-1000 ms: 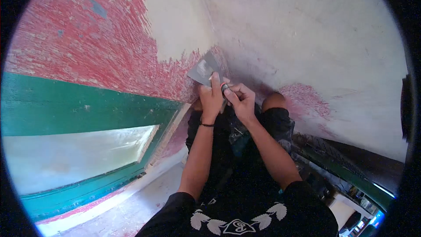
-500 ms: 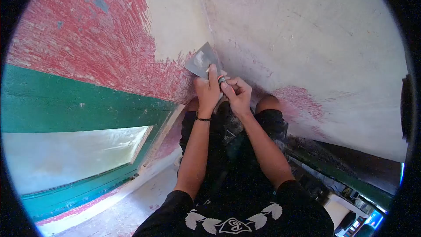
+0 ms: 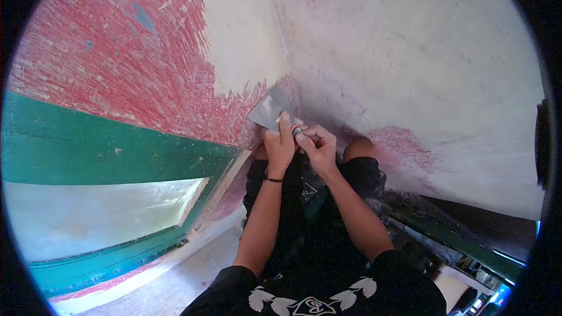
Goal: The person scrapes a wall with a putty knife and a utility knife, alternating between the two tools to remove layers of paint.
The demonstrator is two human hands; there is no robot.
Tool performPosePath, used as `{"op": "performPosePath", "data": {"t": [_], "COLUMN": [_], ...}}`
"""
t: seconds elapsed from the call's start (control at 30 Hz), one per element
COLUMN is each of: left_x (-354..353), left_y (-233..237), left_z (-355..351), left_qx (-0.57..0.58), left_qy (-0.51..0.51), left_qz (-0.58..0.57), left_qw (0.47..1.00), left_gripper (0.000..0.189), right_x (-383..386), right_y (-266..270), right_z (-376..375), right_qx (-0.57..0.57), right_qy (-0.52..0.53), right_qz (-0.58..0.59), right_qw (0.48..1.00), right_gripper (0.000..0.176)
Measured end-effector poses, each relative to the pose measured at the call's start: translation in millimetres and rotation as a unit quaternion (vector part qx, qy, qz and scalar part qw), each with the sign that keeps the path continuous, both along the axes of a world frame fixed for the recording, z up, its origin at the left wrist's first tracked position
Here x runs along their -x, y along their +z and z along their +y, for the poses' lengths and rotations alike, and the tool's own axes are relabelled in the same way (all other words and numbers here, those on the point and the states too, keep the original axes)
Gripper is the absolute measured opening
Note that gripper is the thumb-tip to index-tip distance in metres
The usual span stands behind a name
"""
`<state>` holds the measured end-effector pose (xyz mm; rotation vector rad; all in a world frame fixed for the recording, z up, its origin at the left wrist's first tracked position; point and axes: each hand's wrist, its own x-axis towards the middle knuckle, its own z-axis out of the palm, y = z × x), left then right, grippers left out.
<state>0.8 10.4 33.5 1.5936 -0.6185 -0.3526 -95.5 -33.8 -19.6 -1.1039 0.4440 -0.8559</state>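
Observation:
Both my hands are on one wide putty knife, its grey blade (image 3: 264, 112) against the wall near the corner, with a whitish smear on its face. My left hand (image 3: 281, 147) is closed at the base of the blade, index finger stretched along the metal. Beside it, my right hand (image 3: 321, 151) wraps round the handle (image 3: 296, 131), of which a red and dark end shows between the fingers. Streaky red paint (image 3: 234, 114) lies left of the blade, and a smooth cream patch (image 3: 237, 52) is above it.
On the left, a green frame (image 3: 105, 143) surrounds a pale pane (image 3: 99, 213). The whitish wall (image 3: 421, 58) on the right carries a red patch (image 3: 401, 147). My knees flank the hands. At lower right runs a dark green beam (image 3: 462, 243) with clutter beyond it.
The putty knife and both hands have moved a little down the wall, toward my body. The whole view has shifted slightly as well. Both hands keep their hold.

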Motion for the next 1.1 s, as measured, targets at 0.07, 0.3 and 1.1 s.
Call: {"op": "performPosePath", "data": {"t": [0.07,0.3,1.1], "left_x": [0.2,7.0,5.5], "left_y": [-5.1,-9.3,-27.4], "left_z": [1.4,3.8,-2.5], "left_qx": [0.000,0.035,0.048], "left_qy": [-0.005,0.020,0.016], "left_qz": [0.003,0.041,0.009], "left_qw": [1.000,0.998,0.999], "left_gripper": [0.048,0.048,0.040], "right_x": [-1.6,4.7,12.6], "right_y": [-1.2,-1.6,-4.2], "right_z": [-9.9,-3.3,-17.8], "right_qx": [-0.025,0.035,-0.001], "right_qy": [0.012,0.003,0.024], "right_qz": [0.015,0.016,0.050], "right_qw": [1.000,0.999,0.998], "right_gripper": [0.010,0.010,0.008]}}
